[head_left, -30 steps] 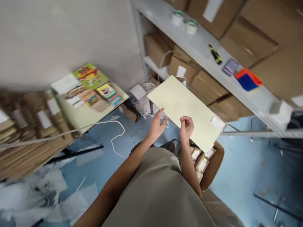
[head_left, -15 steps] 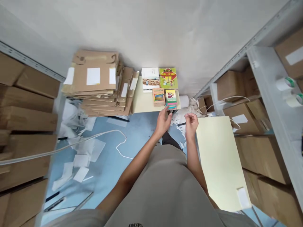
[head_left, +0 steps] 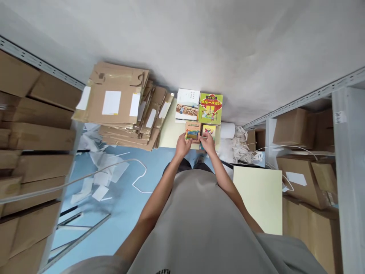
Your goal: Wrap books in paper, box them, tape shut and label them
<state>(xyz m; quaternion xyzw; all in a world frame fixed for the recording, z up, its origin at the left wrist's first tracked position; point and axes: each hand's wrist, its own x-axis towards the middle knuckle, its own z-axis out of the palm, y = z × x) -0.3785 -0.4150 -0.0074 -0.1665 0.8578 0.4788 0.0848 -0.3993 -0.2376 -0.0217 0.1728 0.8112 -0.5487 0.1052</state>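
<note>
My left hand holds the lower left side of a small orange-brown book with a landscape picture on its cover. At that book's right edge is my right hand, its fingers closed on the side. A small yellow and green book lies just beyond the right hand, partly hidden by it. Behind these lie a white picture book and a green book with a red title, side by side. All rest on a pale yellow table.
Flattened cardboard boxes are piled on the table's left part. Shelves with cartons stand on both sides. A white roll and paper scraps lie at the right. A cable crosses the left; a second pale table stands nearer right.
Both hands have moved onto the small orange-brown book; earlier the left was by the yellow and green book and the right was in the air. The view has shifted.
</note>
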